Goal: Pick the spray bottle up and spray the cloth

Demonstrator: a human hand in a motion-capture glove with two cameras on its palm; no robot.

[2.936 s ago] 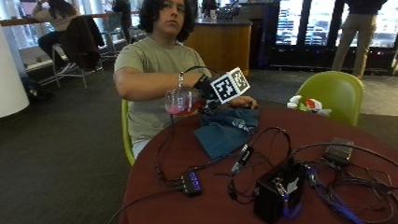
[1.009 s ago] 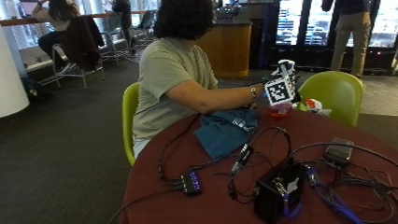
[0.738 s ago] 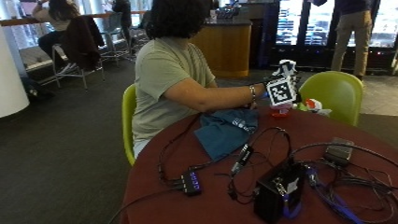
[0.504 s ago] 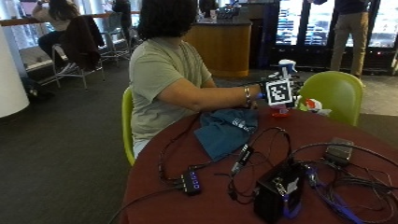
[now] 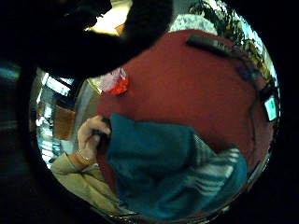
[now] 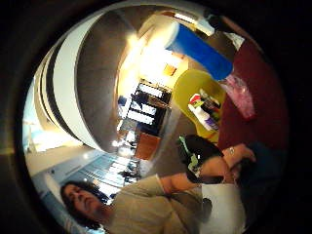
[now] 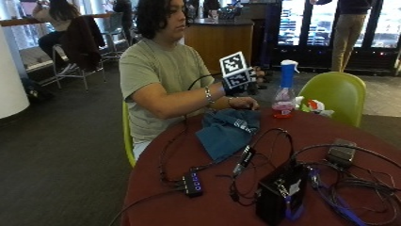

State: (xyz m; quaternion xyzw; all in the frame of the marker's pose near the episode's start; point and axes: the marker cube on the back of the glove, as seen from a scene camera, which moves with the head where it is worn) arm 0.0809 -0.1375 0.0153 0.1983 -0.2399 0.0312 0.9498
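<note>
The spray bottle point(image 7: 285, 89), with a blue top, white nozzle and pink liquid, stands upright on the red table point(image 7: 188, 207) beyond the cloth. My gloved right hand point(image 7: 249, 79) hovers above the cloth's far end, a little to the left of the bottle and apart from it, holding nothing. The teal cloth point(image 7: 225, 129) lies crumpled on the table in front of the person, with the bare left hand point(image 7: 241, 102) resting on its far edge. The thumb side palm view shows the bottle point(image 6: 197, 46) off to one side. The little finger side palm view looks down on the cloth point(image 5: 173, 168) and the left hand point(image 5: 93, 135).
Cables, a black box point(image 7: 279, 197), a small hub point(image 7: 193, 181) and a grey device point(image 7: 341, 153) cover the near and right parts of the table. A red and white object point(image 7: 313, 106) lies beside the bottle. A green chair point(image 7: 335, 94) stands behind the table.
My right hand carried the bottle from over the cloth to the table's far side, set it down, let go and drew back to the left.
</note>
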